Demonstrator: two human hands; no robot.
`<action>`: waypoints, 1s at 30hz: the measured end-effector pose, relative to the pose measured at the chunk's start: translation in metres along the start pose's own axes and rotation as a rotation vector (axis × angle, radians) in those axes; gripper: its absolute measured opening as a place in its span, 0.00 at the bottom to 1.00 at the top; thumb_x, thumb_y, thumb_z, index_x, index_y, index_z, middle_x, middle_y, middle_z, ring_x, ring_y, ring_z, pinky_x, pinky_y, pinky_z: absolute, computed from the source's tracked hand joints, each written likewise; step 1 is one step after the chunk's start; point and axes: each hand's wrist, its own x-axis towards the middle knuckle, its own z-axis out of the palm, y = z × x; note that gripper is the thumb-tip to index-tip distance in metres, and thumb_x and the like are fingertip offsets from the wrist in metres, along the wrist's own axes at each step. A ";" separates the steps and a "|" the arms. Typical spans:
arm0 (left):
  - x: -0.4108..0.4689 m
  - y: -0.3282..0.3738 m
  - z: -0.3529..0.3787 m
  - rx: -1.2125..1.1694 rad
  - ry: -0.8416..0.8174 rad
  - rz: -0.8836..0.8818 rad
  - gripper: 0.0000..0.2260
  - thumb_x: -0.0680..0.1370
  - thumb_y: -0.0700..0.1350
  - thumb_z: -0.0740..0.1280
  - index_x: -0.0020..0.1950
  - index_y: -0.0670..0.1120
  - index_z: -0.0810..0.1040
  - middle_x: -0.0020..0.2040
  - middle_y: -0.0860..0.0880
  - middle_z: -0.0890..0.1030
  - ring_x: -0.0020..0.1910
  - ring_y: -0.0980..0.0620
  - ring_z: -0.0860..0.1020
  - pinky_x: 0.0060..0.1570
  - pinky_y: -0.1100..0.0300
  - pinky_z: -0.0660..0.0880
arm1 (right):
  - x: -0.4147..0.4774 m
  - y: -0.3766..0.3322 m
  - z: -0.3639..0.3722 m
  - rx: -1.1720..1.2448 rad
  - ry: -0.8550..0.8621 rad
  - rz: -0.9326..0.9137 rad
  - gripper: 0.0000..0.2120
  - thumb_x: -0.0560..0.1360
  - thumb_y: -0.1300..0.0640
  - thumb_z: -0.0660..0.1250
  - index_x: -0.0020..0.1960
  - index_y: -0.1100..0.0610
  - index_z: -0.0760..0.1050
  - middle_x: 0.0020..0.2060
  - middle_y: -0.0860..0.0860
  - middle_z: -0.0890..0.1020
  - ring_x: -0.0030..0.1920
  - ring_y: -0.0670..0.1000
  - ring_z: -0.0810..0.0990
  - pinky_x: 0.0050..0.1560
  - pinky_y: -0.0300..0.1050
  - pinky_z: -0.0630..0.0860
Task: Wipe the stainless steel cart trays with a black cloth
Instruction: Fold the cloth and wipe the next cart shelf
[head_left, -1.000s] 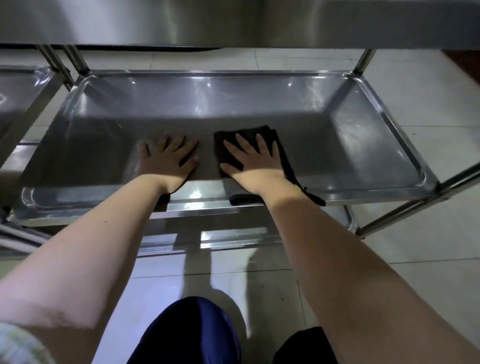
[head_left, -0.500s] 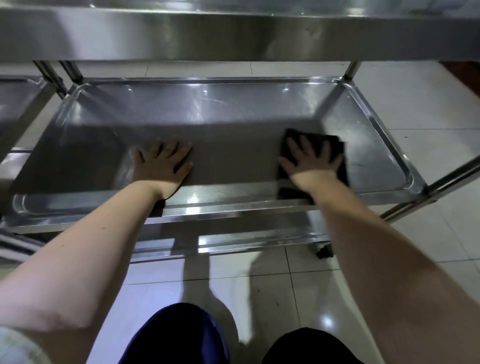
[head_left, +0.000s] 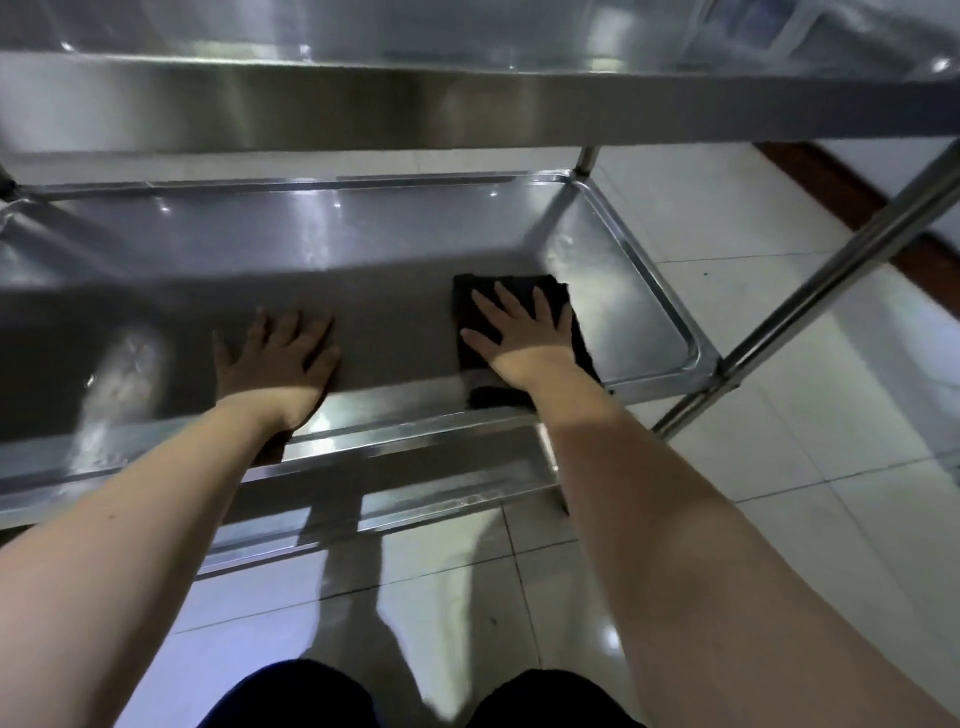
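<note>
My right hand (head_left: 519, 338) slides the black cloth (head_left: 553, 290) from the tray's (head_left: 634, 312) middle toward its right end.

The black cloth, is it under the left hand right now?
No, the black cloth lies under the flat right hand, while the left hand rests on the bare tray.

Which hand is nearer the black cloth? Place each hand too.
Right. The right hand lies flat on the black cloth on the tray; the left hand rests on bare steel to its left, apart.
</note>
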 end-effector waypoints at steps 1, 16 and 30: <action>0.001 0.001 0.001 0.011 0.001 0.004 0.27 0.80 0.67 0.46 0.78 0.65 0.48 0.81 0.54 0.50 0.79 0.45 0.46 0.71 0.32 0.41 | 0.000 0.034 -0.005 0.009 -0.001 0.077 0.30 0.77 0.29 0.46 0.76 0.32 0.42 0.79 0.39 0.44 0.78 0.59 0.40 0.73 0.67 0.36; 0.018 0.130 -0.013 -0.014 -0.131 0.226 0.25 0.81 0.66 0.43 0.78 0.65 0.47 0.81 0.55 0.46 0.79 0.44 0.40 0.70 0.30 0.39 | -0.013 0.122 -0.011 0.023 -0.017 0.267 0.30 0.76 0.28 0.45 0.75 0.30 0.42 0.78 0.38 0.43 0.78 0.58 0.37 0.74 0.66 0.38; 0.015 0.122 0.015 -0.033 -0.015 0.196 0.28 0.75 0.69 0.38 0.76 0.70 0.44 0.80 0.58 0.44 0.79 0.46 0.43 0.70 0.31 0.37 | -0.007 0.081 -0.001 -0.007 0.015 0.035 0.29 0.76 0.29 0.49 0.74 0.28 0.43 0.78 0.36 0.45 0.78 0.58 0.41 0.73 0.67 0.41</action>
